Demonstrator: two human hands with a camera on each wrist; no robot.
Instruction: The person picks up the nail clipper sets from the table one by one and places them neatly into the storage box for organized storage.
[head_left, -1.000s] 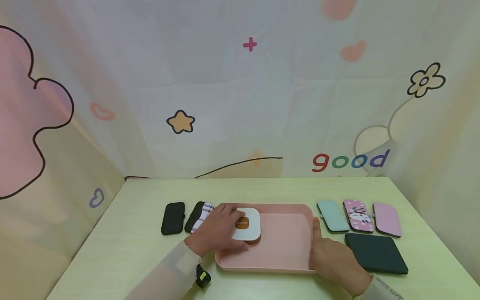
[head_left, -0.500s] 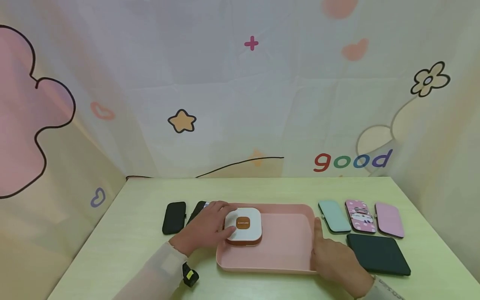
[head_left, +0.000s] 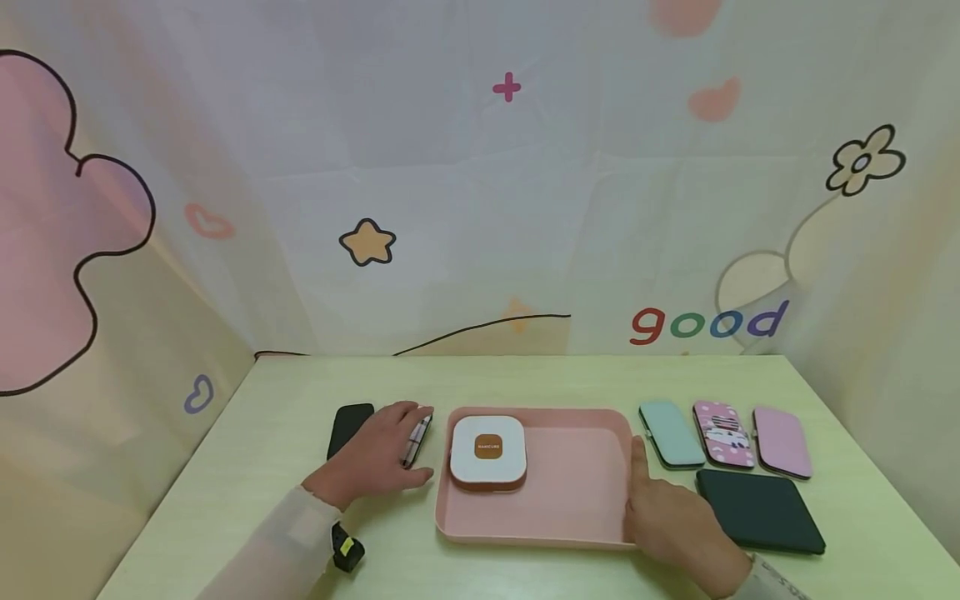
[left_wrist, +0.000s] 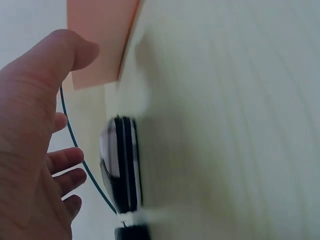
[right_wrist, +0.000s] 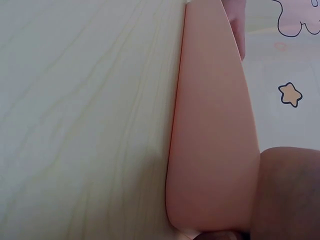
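Note:
My left hand (head_left: 378, 454) hovers over a plaid-and-black case (head_left: 417, 440), thumb and fingers spread apart. In the left wrist view this case (left_wrist: 120, 162) stands clear of the thumb, with the fingertips beyond it. My right hand (head_left: 675, 517) holds the right side of a pink tray (head_left: 570, 533), the index finger straight along the rim. The right wrist view shows the hand (right_wrist: 287, 195) against the tray's wall (right_wrist: 215, 115); most of its fingers are hidden. A white-lidded box (head_left: 487, 450) with a brown "MANICURE" label sits in the tray's left part.
A black case (head_left: 351, 427) lies at the left, partly behind my left hand. Right of the tray are a mint case (head_left: 671, 433), a patterned pink case (head_left: 723, 433), a plain pink case (head_left: 782, 442) and a large dark-green case (head_left: 761, 510).
My left hand has let go of the white-lidded box in the tray and moved left, over the plaid-and-black case. My right hand stays at the tray's right side.

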